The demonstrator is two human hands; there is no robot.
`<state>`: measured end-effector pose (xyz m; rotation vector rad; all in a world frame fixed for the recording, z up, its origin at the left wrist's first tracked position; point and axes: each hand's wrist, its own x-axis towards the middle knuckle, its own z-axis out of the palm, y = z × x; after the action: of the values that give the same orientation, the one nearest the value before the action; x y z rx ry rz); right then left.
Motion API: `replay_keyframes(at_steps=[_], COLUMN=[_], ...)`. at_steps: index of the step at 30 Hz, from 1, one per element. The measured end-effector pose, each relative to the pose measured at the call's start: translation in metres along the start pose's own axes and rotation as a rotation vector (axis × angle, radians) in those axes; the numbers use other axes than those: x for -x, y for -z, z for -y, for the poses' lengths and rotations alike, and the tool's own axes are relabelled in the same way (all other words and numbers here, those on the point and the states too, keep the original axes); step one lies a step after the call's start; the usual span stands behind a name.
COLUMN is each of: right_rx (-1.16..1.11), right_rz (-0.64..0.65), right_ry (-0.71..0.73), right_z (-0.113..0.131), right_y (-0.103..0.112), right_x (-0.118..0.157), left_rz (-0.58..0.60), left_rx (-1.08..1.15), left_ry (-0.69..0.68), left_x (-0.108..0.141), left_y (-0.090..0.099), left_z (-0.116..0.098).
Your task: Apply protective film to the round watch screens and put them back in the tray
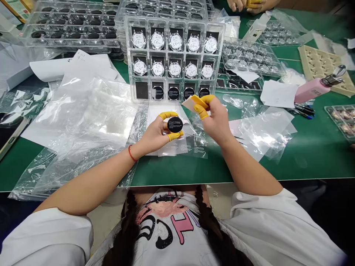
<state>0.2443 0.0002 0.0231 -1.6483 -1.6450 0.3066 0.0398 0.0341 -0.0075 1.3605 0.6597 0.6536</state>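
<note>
Yellow finger covers sit on both hands. My left hand (159, 133) grips a round black disc (175, 125) with small white print by its edges, face up. To the right and a little higher, my right hand (215, 118) pinches a small pale piece (189, 103) between thumb and fingers. Behind both hands, a clear compartment tray (172, 54) stands tilted up. Its upper two rows hold watch heads with white round labels; the bottom row has printed black discs and one compartment with only a black square (142, 90).
Stacked trays (72, 27) stand back left. Plastic bags (91, 111) and papers cover the left side. A pink bottle (313, 89), pens (302, 110), a beige tray (323, 68) and clear sheets (257, 129) lie right. Another person's hands (249, 5) show at the top.
</note>
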Motion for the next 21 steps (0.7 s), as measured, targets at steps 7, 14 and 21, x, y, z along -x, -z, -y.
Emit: replay_keyframes(at_steps=[7,14,21], right_rx=[0.100,0.117,-0.010], right_rz=[0.107,-0.001,-0.025], right_ry=[0.387,0.294,0.258], right_z=[0.018,0.002,-0.001], right_y=[-0.021,-0.025,-0.022], right_x=[0.024,0.014,0.012], left_rz=[0.024,0.103,0.136], left_rx=[0.024,0.085,0.066], left_ry=[-0.045,0.006,0.047], left_x=[-0.002,-0.001,-0.001], left_y=[0.002,0.000,0.001], left_z=[0.004,0.008,0.000])
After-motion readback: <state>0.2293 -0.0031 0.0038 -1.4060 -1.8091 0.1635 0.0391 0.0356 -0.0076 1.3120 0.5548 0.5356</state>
